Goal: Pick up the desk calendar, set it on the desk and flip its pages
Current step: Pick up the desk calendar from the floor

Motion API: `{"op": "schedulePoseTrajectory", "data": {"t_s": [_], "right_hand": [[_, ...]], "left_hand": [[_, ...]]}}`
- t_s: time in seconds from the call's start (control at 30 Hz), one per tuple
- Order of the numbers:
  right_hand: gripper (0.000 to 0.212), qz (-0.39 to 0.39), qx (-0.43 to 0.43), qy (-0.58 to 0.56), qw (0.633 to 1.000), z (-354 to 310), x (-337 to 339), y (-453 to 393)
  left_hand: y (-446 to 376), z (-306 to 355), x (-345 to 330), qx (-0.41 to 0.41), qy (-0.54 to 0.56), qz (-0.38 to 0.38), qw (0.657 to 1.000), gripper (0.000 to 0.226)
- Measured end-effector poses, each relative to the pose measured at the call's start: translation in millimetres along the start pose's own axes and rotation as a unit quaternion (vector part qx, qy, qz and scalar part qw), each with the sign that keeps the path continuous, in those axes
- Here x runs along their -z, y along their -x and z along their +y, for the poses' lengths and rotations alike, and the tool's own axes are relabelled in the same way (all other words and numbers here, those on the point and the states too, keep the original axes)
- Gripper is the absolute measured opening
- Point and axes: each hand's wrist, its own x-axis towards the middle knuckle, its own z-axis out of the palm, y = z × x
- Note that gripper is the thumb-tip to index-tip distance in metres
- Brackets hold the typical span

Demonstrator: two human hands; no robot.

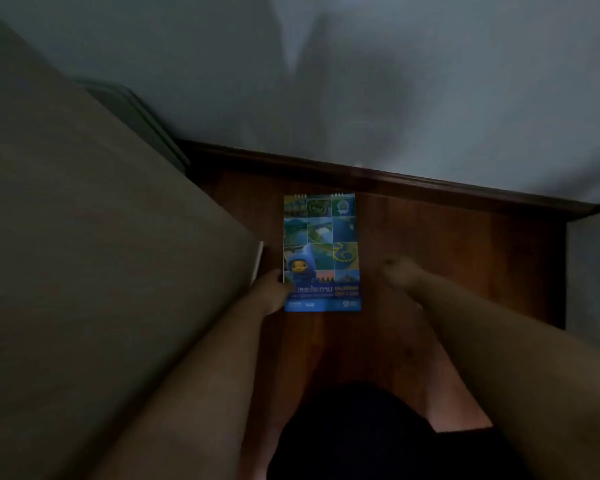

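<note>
While both hands reach fwd in dim, blurry light, the left hand (pixel 269 291) has its fingers at the lower-left edge of the desk calendar (pixel 322 252), thumb laid over the cover near the bottom corner; looks like a pinch on that edge, but blur hides whether it's really closed on it, so can't tell for sure. Right hand (pixel 400 270) sits just beside the calendar at abt 3 o'clock from it, not touching; fingers look curled loosely, but open vs closed can't be read w/ this smear. Calendar is lying flat, cover up, on the reddish wooden surface (pixel 430 244), spiral binding at its 12 o'clock end toward the dark baseboard (pixel 413 181) and wall, printed title at 6 o'clock nearest the person. So relative to the hands: it's btwn them, touching the left, a small gap from the right. A large grey-brown padded edge, prob. a bed or sofa (pixel 84 237), runs along 9 o'clock, close to the left wrist. Risks, as I judge them: a one-corner pinch could let the calendar swing or slip out as it lifts, since the wt hangs off the far end; loose pages could fan open or bend at the spiral; poor light makes a mis-grab by the right hand likely; left forearm could catch the padded edge on the way up.
</note>
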Motion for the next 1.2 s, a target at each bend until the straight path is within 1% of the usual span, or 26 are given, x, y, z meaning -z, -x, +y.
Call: {"op": "schedulePoseTrajectory", "data": {"t_s": [0.07,0.17,0.27,0.33,0.4,0.47,0.5,0.57,0.6,0.67,0.77,0.8,0.9,1.0,1.07,1.2], "right_hand": [[0.039,-0.026,-0.006,-0.019,0.999,1,-13,-7],[0.035,-0.057,-0.027,-0.098,0.993,5,-35,-17],[0.012,-0.07,-0.053,-0.204,0.975,6,-53,-24],[0.011,-0.077,-0.067,-0.263,0.959,8,-65,-28],[0.016,-0.086,-0.083,-0.303,0.946,7,-73,-34],[0.014,-0.089,-0.088,-0.324,0.938,8,-75,-40],[0.017,-0.09,-0.09,-0.336,0.933,11,-75,-41],[0.024,-0.1,-0.098,-0.33,0.934,19,-73,-38],[0.025,-0.104,-0.099,-0.316,0.938,21,-71,-35],[0.023,-0.095,-0.092,-0.294,0.946,27,-64,-27],[0.009,-0.104,-0.075,-0.284,0.95,23,-41,-1],[0.008,-0.107,-0.07,-0.282,0.951,18,-31,12],[0.02,-0.109,-0.045,-0.28,0.953,-4,6,67],[0.031,-0.089,-0.008,-0.288,0.953,-32,49,134],[0.04,-0.066,0.031,-0.28,0.957,-57,80,182],[0.06,-0.031,0.089,-0.269,0.959,-117,144,285]], "left_hand": [[-12,-1,-2,-0.002,-0.002,-0.002,1.0,0.041],[-28,-2,-11,0.013,0.041,-0.029,0.999,0.034],[-37,-5,-20,0.048,0.069,-0.029,0.996,0.038],[-42,-10,-22,0.057,0.09,-0.027,0.994,0.043],[-45,-14,-21,0.066,0.112,-0.037,0.991,0.043],[-46,-17,-19,0.077,0.131,-0.052,0.987,0.038],[-44,-18,-19,0.09,0.131,-0.049,0.986,0.037],[-40,-21,-20,0.107,0.106,-0.017,0.988,0.036],[-38,-21,-20,0.103,0.097,-0.008,0.99,0.039],[-28,-18,-18,0.105,0.125,-0.017,0.987,0.046],[7,-2,-14,0.097,0.185,-0.028,0.977,0.046],[24,6,-12,0.091,0.202,-0.024,0.975,0.045],[83,34,1,0.059,0.214,-0.008,0.975,0.048],[153,72,20,0.016,0.21,0.008,0.978,0.064],[202,104,36,-0.011,0.212,0.021,0.977,0.069],[310,173,68,-0.057,0.224,0.04,0.972,0.058]]}}
